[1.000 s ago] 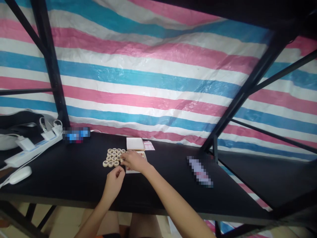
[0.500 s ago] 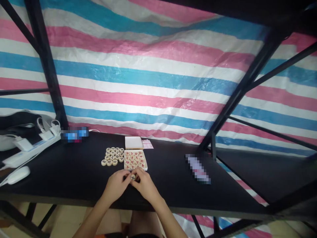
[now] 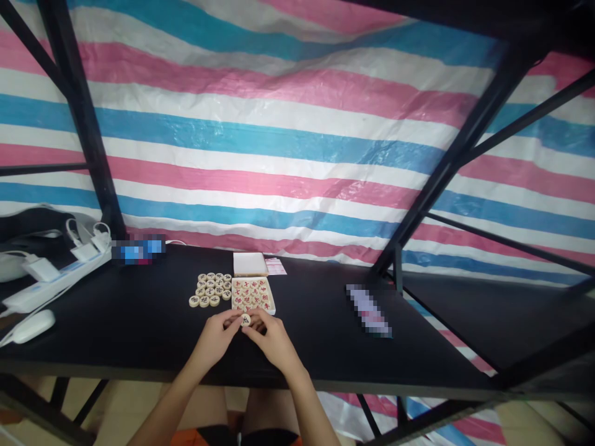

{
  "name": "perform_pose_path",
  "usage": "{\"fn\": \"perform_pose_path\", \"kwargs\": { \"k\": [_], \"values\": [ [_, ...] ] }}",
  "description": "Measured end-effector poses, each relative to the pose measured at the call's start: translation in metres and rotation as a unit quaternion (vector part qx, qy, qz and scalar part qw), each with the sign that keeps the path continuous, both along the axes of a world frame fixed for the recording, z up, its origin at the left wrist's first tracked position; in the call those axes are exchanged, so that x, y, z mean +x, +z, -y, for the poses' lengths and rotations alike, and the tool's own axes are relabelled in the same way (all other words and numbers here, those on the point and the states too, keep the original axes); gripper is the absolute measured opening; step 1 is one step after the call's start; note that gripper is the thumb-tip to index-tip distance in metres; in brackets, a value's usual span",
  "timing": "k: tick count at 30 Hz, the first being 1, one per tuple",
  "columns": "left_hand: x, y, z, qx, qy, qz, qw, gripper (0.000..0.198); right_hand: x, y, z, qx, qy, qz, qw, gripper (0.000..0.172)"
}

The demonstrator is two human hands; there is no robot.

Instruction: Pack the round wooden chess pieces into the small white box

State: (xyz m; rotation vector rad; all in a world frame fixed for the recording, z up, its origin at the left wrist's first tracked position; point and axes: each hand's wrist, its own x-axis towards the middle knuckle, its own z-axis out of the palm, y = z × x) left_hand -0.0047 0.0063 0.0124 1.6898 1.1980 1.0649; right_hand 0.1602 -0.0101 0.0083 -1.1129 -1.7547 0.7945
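Observation:
Between my two hands, just in front of the box, is a round Chinese chess piece (image 3: 245,319) with a dark character facing up. The fingers of my left hand (image 3: 218,334) close on its left side, and my right hand (image 3: 267,334) grips it from the right. Beyond my fingertips lies a white box (image 3: 272,303) filled with rows of red-marked pieces (image 3: 251,292); my fingers hide its near edge. Left of the box, several dark-marked pieces (image 3: 211,290) lie in rows on the black table (image 3: 139,328).
Behind the box sit its white lid (image 3: 248,264) and a pink-and-white paper (image 3: 276,266). A blurred flat item (image 3: 369,311) lies to the right. At left are a power strip (image 3: 60,282) with plugs and cables, and a white mouse-shaped object (image 3: 35,326). Black metal posts (image 3: 418,179) frame the table.
The chess piece in my fingers has shifted slightly up and left, and its face shows more fully. My hands have moved a little with it. The view has tilted slightly.

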Motion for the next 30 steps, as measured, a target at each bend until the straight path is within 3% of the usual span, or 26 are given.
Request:
{"fn": "perform_pose_path", "kwargs": {
  "k": [10, 17, 24, 30],
  "values": [
    [0.0, 0.0, 0.001, 0.012, -0.028, -0.003, 1.0, 0.033, 0.001, 0.006, 0.003, 0.007, -0.017, -0.009, 1.0, 0.019],
    [0.001, 0.002, 0.003, 0.013, -0.036, 0.022, 0.999, 0.025, 0.002, 0.003, 0.002, 0.038, -0.044, 0.043, 0.997, 0.017],
    [-0.001, -0.007, 0.0, 0.094, 0.009, -0.018, 0.995, 0.019, 0.002, 0.006, 0.003, 0.022, -0.033, 0.027, 0.999, 0.009],
    [0.001, -0.001, 0.003, 0.019, -0.007, 0.031, 0.999, 0.026, 0.001, 0.012, 0.009, 0.006, -0.003, -0.019, 1.0, 0.009]
  ]
}}
